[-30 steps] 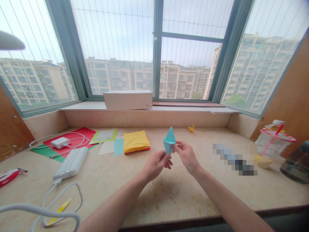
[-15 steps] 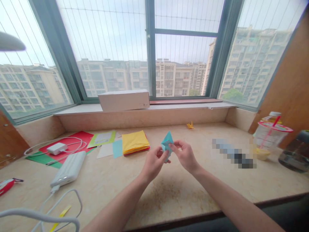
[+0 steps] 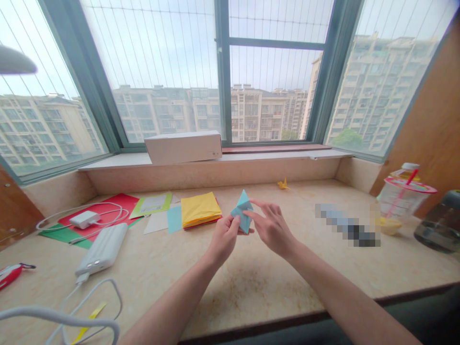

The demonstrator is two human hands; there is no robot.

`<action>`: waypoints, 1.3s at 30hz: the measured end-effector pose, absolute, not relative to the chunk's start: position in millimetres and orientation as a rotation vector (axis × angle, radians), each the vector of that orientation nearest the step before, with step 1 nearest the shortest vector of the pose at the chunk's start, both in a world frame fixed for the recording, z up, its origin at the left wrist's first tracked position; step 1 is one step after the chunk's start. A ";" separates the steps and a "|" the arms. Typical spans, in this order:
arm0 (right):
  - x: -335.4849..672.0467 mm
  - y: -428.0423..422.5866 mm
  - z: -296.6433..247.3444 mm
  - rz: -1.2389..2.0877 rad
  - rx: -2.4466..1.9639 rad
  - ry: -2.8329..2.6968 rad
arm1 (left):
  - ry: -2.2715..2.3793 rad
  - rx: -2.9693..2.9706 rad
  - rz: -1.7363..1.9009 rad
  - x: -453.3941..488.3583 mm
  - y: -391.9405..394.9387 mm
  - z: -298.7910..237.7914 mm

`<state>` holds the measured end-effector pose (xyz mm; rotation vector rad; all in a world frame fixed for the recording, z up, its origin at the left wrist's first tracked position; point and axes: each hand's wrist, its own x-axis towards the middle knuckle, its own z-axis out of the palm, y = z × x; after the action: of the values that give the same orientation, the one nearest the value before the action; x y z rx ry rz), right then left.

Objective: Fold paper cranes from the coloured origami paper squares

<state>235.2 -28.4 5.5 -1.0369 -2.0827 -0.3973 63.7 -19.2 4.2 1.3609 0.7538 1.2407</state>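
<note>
Blue paper: light-blue folded paper, kite-shaped with a pointed top [image 3: 243, 198], held up over the counter mid-view; taken as the clock centre below.
Left hand: left hand [image 3: 225, 235] at 7 o'clock, closed in a pinch on the lower left of the paper, thumb on the near face, fingers curled behind.
Right hand: right hand [image 3: 272, 227] at 4 o'clock, partly open, index and middle fingers stretched to the paper's right edge and face; the thumb is mostly hidden, so cannot tell whether it grips.
Counter: beige marbled stone counter [image 3: 251, 297]; its dark front edge [image 3: 287, 322] slants from 6 up toward 4 o'clock, under the right forearm.
Room, right: wide stretch of stone from the right hand to a pixelated patch [image 3: 347, 225] at 3 o'clock.
Room, left: narrow; yellow-topped stack of square paper [image 3: 201, 210] at 9 o'clock, its right edge near the left hand.
Far side: small yellow folded-paper bird [image 3: 283, 184] at 2, well apart from the fingers; long white cardboard box [image 3: 183, 147] between 10 and 11, on the window ledge.
Outer right: clear plastic cup with red-rimmed lid and red straw [image 3: 400, 199], 3 o'clock.
Outer left: white rectangular power bank [image 3: 102, 249] between 8 and 9; red paper sheet [image 3: 122, 201] at 9.
</note>
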 end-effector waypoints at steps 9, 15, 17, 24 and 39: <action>234.6 -31.3 11.4 -0.506 -0.805 -2.083 | 0.675 1.202 1.327 59.9 -12.7 2.6; 234.0 -33.4 15.0 -0.563 -0.798 -2.220 | 0.607 1.175 1.238 60.3 -13.6 1.4; 234.5 -34.6 16.3 -0.618 -0.795 -2.274 | 0.611 1.177 1.232 60.8 -14.5 1.5; 236.2 -32.6 11.6 -0.678 -0.730 -2.310 | 0.582 1.181 1.215 62.1 -15.0 1.5; 232.4 -12.5 -5.1 0.545 -0.753 -1.678 | 0.574 1.249 1.163 65.5 -21.1 5.0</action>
<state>232.4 -12.5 -5.1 -0.7533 -1.6776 0.5448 65.5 -21.1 5.0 1.2489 0.5736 1.1629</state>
